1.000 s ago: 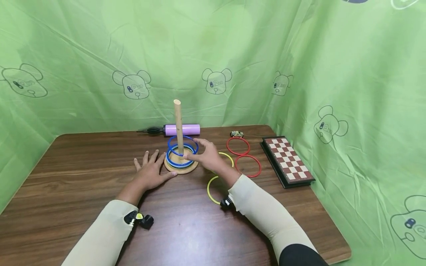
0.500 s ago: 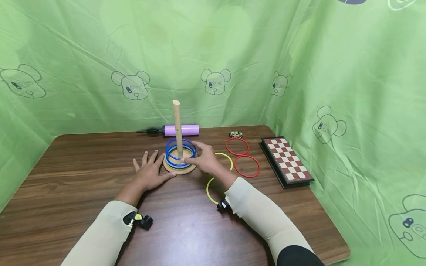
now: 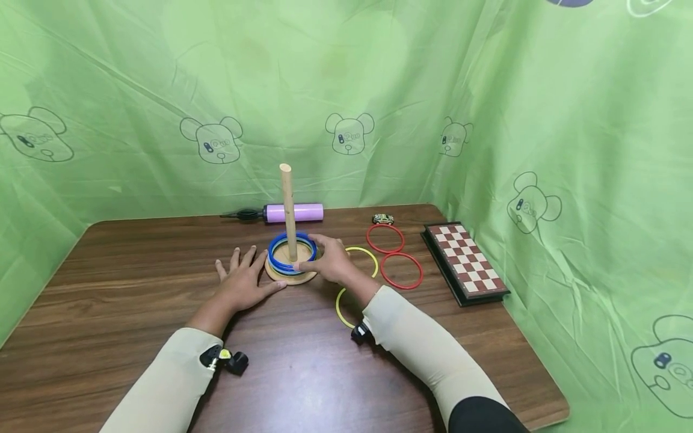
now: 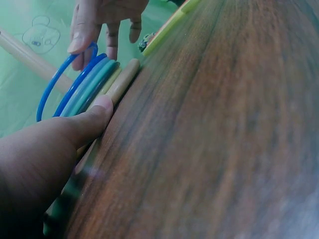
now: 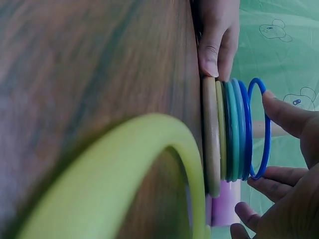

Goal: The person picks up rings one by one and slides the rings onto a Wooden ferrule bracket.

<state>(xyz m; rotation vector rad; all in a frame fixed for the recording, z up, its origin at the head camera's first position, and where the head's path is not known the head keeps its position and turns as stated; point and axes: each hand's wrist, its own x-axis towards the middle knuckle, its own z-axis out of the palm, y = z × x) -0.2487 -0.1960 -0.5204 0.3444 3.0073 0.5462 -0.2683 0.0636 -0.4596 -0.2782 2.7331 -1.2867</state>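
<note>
A wooden post (image 3: 289, 207) rises from a round wooden base (image 5: 212, 134) on the table. Around it lies a stack of rings, with a pale yellow one (image 5: 223, 134) lowest, then teal ones (image 5: 233, 134) and a dark blue one (image 5: 246, 149). My right hand (image 3: 332, 263) pinches the uppermost blue ring (image 5: 269, 129) between thumb and fingers. That ring encircles the post and tilts slightly, close over the stack. Beside the base's left side, my left hand (image 3: 242, 288) lies with fingers spread, its thumb (image 4: 103, 105) touching the base's edge.
Two yellow rings (image 3: 377, 264) and two red rings (image 3: 401, 270) lie right of the base, one yellow partly under the right forearm. A toy car (image 3: 383, 219) sits behind them. Further right is a chessboard (image 3: 468, 258). A purple pump (image 3: 295, 212) lies behind the post.
The right hand has lowered the blue ring along the post, from well above the stack to close over it. The left hand stays in place by the base.
</note>
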